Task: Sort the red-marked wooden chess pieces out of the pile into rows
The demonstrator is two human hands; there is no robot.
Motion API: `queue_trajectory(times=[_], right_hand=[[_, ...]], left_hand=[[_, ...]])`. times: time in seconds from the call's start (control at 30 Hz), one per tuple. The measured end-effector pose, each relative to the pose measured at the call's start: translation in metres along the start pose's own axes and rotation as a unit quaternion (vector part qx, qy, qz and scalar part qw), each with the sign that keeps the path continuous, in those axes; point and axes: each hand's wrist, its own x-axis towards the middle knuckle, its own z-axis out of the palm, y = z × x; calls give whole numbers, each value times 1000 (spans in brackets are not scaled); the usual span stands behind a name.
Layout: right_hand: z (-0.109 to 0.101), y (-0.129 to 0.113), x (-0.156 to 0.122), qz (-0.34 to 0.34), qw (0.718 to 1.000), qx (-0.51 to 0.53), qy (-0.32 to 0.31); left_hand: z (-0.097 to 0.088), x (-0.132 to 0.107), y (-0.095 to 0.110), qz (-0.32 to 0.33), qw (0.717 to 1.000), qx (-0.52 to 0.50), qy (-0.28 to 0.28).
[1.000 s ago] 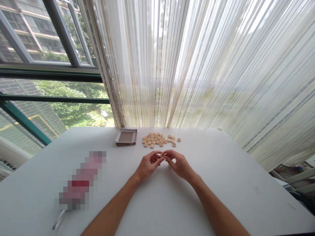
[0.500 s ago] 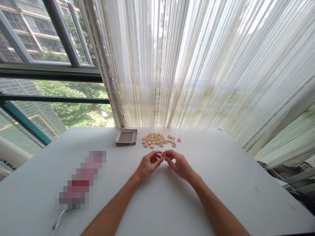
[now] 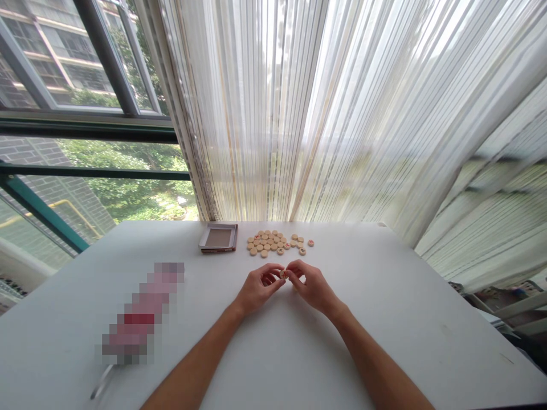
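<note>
Between the fingertips of both hands is a round wooden Chinese chess piece (image 3: 284, 274), its red-marked face turned toward me. My left hand (image 3: 260, 287) grips its left side, fingers curled and thumb in front. From the right, my right hand (image 3: 311, 285) pinches the same piece between thumb and index finger. Just beyond the hands, several pale chess pieces (image 3: 265, 247) lie flat in a loose cluster, most showing blank faces. A few show red or dark characters, among them a red-marked piece (image 3: 311, 243) at the right end.
A shallow open box (image 3: 207, 249) stands left of the pieces near the far edge of the white table (image 3: 384, 319). A pixelated pinkish object (image 3: 141, 313) lies on the left side. Sheer striped curtains (image 3: 342, 114) hang behind the table, and a window is at the left.
The held chess piece has shifted slightly toward me and to the right, and has turned a little between the fingers. The curtain at the right has moved. The pieces on the table stay put.
</note>
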Motion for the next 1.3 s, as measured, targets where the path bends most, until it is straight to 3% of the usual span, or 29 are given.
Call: queue_trajectory(times=[0.47,1.3], right_hand=[[0,0,-1,9,1000,4,-12],[1,2,-1,10,1000,0,4]], left_hand=[[1,2,-5,-14,999,-37,-11],[1,-1,1,-12,1000,5,-14]])
